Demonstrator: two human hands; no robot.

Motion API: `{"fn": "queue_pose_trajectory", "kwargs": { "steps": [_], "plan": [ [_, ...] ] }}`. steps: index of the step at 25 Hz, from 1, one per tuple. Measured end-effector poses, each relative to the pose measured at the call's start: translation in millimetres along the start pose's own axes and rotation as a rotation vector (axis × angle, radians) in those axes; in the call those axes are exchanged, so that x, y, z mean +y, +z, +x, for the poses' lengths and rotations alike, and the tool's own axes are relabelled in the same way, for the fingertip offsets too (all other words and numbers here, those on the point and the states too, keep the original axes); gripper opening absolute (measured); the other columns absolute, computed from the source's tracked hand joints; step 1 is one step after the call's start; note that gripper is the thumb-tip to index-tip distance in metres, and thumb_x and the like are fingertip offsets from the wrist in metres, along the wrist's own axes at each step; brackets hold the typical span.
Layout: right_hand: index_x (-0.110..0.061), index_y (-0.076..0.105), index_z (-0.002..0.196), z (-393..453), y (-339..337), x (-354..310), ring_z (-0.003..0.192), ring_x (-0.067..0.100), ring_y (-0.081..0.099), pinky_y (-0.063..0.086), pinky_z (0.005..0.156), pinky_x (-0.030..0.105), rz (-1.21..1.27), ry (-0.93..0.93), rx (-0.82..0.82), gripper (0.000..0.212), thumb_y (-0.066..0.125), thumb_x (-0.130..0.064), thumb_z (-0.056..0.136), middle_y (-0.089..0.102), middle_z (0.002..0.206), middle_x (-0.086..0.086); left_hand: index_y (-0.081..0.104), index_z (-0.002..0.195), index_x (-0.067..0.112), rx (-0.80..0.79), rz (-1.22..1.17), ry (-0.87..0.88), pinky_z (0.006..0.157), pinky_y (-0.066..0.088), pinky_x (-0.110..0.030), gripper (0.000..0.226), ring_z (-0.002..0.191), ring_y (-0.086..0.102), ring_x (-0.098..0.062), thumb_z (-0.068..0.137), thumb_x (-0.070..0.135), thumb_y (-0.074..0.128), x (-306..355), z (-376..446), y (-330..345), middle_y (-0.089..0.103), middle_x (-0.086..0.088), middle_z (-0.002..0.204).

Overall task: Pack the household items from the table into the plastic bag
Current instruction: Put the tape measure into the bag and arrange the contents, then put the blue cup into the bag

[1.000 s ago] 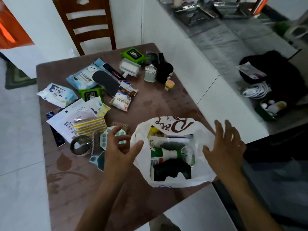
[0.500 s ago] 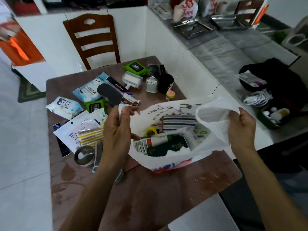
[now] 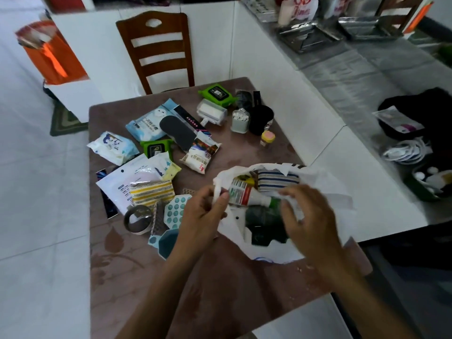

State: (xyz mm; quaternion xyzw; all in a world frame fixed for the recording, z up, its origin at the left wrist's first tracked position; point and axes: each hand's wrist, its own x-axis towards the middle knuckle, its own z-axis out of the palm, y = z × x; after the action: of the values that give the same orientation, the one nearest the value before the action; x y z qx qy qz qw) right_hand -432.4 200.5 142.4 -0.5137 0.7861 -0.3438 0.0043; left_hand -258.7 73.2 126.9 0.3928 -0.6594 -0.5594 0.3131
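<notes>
Right, the plastic bag (image 3: 325,192) sits at the table's (image 3: 220,289) three o'clock edge, left hand (image 3: 203,216) pinching its rim, right hand (image 3: 310,216) gripping the opposite film. Best spread the mouth wide before reaching for the packets at ten o'clock.

Bag's (image 3: 325,192) lower contents hidden.

white plastic bag (image 3: 325,192) open on brown table (image 3: 220,285). left hand (image 3: 203,216) pinches its left rim, right hand (image 3: 310,216) grips the near rim. inside: bottle (image 3: 247,195), striped cloth (image 3: 276,181). wipes packs (image 3: 146,123), cotton swab jar (image 3: 240,121) on table beyond.
</notes>
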Motion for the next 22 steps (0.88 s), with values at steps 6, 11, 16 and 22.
{"fn": "queue_pose_trajectory", "kwargs": {
  "steps": [6,11,16,22],
  "plan": [
    [-0.017,0.069,0.103,-93,94,-70,0.093,0.007,0.061,0.043,0.095,0.011,0.246,-0.123,-0.315,0.016,0.065,-0.017,0.087,0.073,0.1,0.001,0.068,0.1,0.024,0.125,0.164,-0.029,0.072,0.053,-0.025,0.011,0.085,0.065,-0.001,0.095,0.029,0.06,-33,-2,-36,0.07,0.01,0.096],
    [-0.021,0.067,0.111,-114,135,-69,0.096,0.003,0.06,0.037,0.089,-0.001,0.262,0.06,-0.57,0.022,0.054,-0.024,0.093,0.071,0.108,-0.004,0.033,0.151,0.024,-0.246,1.035,-0.222,0.11,0.034,-0.044,0.086,0.141,0.034,-0.029,0.079,0.054,0.07,-105,-32,-74,0.035,-0.008,0.157],
    [-0.027,0.065,0.117,-106,124,-61,0.101,0.002,0.062,0.046,0.09,0.01,0.249,0.171,-0.621,0.024,0.054,-0.026,0.096,0.069,0.113,-0.011,0.031,0.15,0.027,-0.209,1.119,-0.289,0.101,0.035,-0.039,0.091,0.13,0.044,-0.025,0.075,0.062,0.067,-109,-34,-76,0.044,-0.002,0.147],
    [-0.049,0.041,0.136,-52,50,-69,0.128,0.002,0.048,0.042,0.099,0.012,0.458,0.034,-0.483,0.062,0.07,-0.044,0.081,0.048,0.139,-0.025,0.052,0.123,0.043,-0.025,0.411,-0.147,0.063,0.055,-0.015,0.08,0.09,0.062,0.006,0.056,0.085,0.064,-22,-46,-90,0.058,0.029,0.109]
  ]
}}
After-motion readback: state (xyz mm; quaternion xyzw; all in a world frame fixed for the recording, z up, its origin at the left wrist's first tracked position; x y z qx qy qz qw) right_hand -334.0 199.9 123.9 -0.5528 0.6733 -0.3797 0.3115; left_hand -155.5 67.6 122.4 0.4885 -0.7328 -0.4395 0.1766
